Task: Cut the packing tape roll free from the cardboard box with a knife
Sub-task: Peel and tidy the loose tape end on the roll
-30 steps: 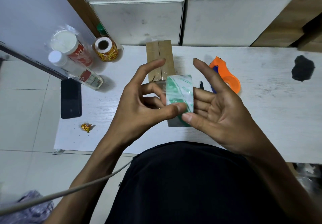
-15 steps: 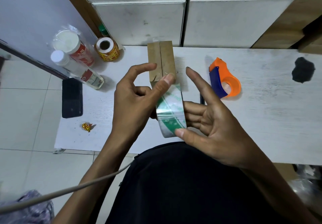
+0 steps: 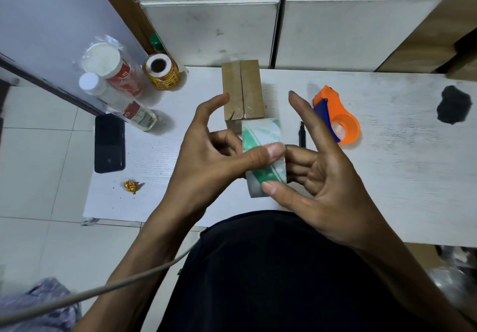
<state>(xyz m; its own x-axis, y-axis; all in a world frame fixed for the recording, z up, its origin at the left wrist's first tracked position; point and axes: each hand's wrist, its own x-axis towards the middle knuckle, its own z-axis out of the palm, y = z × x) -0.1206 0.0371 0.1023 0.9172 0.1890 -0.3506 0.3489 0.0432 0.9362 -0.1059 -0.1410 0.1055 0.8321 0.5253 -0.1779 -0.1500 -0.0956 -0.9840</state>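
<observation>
tape roll (image 3: 264, 156) held between both hands above table (image 3: 387, 176), just before box (image 3: 242, 91) | left hand (image 3: 206, 161) thumb pressed on it | right hand (image 3: 325, 184) thumb beneath, fingers spread | knife (image 3: 302, 134) laid behind

A packing spot: white table (image 3: 387, 176), stacked white boxes (image 3: 211, 29), orange tape cutter (image 3: 340, 114), sticker roll (image 3: 161, 74).

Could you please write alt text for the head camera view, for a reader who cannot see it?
Both hands, left and right, hold a green-printed tape roll above a white table, near a taped cardboard box.
</observation>
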